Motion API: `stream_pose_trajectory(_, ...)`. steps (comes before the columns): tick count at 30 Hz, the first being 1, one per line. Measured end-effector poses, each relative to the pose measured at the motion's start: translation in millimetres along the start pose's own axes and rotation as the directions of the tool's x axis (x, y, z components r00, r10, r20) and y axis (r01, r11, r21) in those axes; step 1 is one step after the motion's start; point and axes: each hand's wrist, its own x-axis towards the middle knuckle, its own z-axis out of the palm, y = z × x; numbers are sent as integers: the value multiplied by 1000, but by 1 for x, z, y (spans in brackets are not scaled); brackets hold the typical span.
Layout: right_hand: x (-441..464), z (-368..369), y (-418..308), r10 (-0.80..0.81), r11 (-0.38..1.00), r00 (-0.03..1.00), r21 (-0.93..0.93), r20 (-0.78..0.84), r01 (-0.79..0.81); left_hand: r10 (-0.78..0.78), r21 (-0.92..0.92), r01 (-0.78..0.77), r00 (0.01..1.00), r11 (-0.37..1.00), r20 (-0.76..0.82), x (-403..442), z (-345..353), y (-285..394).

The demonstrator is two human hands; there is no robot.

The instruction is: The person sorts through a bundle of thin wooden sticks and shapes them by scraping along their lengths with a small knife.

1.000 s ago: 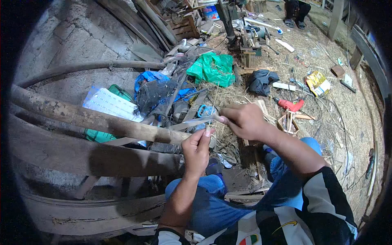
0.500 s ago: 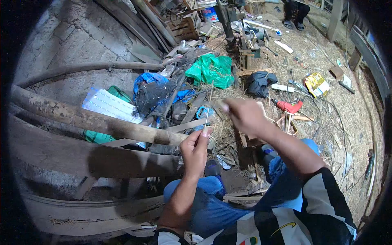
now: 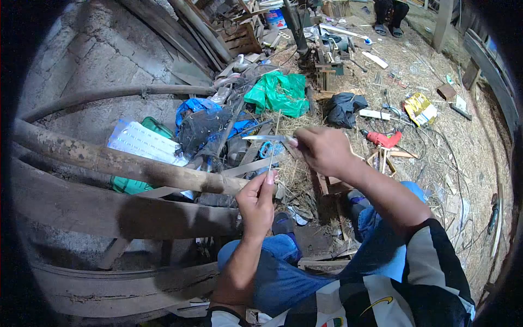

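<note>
My left hand [image 3: 257, 204] pinches the lower end of a thin wooden stick [image 3: 272, 155] between thumb and fingers, so that it points up and away from me. A knife [image 3: 266, 138] is in my right hand [image 3: 326, 150], whose fingers are closed around its handle. The shiny blade lies level, pointing left, and crosses the upper part of the stick; whether it touches cannot be told. My right fist hides most of the handle. Just left of my left hand is the end of a bamboo pole [image 3: 136, 170].
Behind the hands lie a green plastic bag [image 3: 280, 94], a black bag [image 3: 346, 109] and blue scissors [image 3: 268, 149]. A red drill [image 3: 383, 138] with cables rests on the straw-strewn ground at right. Wooden planks [image 3: 120, 215] stand at left. Another person's feet [image 3: 388, 29] show at the top.
My right hand was blurred by motion and has moved slightly left; the knife blade now shows clearly across the stick. My left hand has stayed almost in place.
</note>
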Motion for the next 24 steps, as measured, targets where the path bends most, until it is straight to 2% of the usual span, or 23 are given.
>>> stream_pose_trajectory(1,-1,1,-3,-7,1000,1000,-4,-4,7,2,15,-2,1000,1000,-7,0,0,-1)
stream_pose_trajectory(3,-9,5,-11,-172,980,985,102,28,169,14,-2,-14,1000,1000,5,0,1,-2)
stream_pose_trajectory(4,-9,4,-13,-169,980,985,107,17,167,17,-5,-17,1000,1000,12,1,2,1)
stream_pose_trajectory(6,-1,5,4,-100,993,995,63,-20,101,-165,-154,170,985,973,45,-1,1,12)
stream_pose_trajectory(7,4,4,10,-42,999,997,11,-64,43,-166,-156,171,985,973,44,-3,0,11)
stream_pose_trajectory(9,1,1,4,-34,999,998,-9,-47,33,-157,-140,165,986,976,62,-4,-1,9)
stream_pose_trajectory(11,-7,1,-9,-144,987,989,76,36,141,-128,-92,132,991,987,46,-3,2,10)
stream_pose_trajectory(12,-5,10,3,-105,986,992,125,-73,114,-137,-123,143,989,982,56,-3,0,9)
stream_pose_trajectory(13,3,5,13,31,999,1000,42,-2,-31,-146,-156,155,987,975,64,-5,0,10)
stream_pose_trajectory(15,13,1,27,43,999,997,21,-63,-41,-105,-101,111,993,989,58,-8,-1,1)
stream_pose_trajectory(17,0,4,6,-83,989,996,122,21,80,-55,-47,58,997,997,56,-3,0,0)
stream_pose_trajectory(19,-2,-1,1,-114,978,993,176,-13,114,-31,-88,40,994,995,100,-3,-3,2)
stream_pose_trajectory(21,11,-2,27,32,998,997,62,-75,-28,-107,-122,120,988,985,109,-7,-3,9)
stream_pose_trajectory(22,18,-8,37,141,987,989,69,49,-144,-165,-166,183,979,969,117,-7,-2,12)
stream_pose_trajectory(23,15,-7,34,140,988,989,63,43,-143,-158,-169,177,980,970,121,-6,0,11)
stream_pose_trajectory(24,8,-3,24,65,992,998,110,10,-65,-152,-157,170,981,973,120,-6,0,9)
